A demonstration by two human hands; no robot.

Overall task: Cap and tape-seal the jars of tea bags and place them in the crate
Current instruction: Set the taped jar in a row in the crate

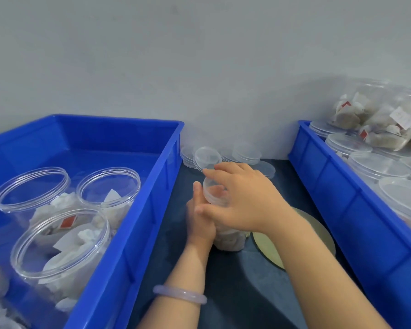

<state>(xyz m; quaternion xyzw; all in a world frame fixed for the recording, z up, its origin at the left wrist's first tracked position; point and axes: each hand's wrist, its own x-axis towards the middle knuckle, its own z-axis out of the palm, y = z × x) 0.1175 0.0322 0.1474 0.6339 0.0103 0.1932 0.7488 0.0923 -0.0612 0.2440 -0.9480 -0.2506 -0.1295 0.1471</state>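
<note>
A clear jar of tea bags (229, 241) stands on the dark table between two blue crates. My left hand (199, 222) grips its left side. My right hand (242, 198) lies over the top with its fingers curled round the clear lid (215, 194) on the jar's mouth. Most of the jar is hidden behind both hands. The left crate (138, 233) holds several open jars of tea bags (64, 243). The right crate (356, 217) holds capped jars (377, 166), with more lying on top.
Several loose clear lids (246, 153) lie by the wall behind the jar, one (207, 157) leaning upright. A yellowish round disc (268, 248) lies on the table under my right forearm. A pale bangle (179, 294) is on my left wrist.
</note>
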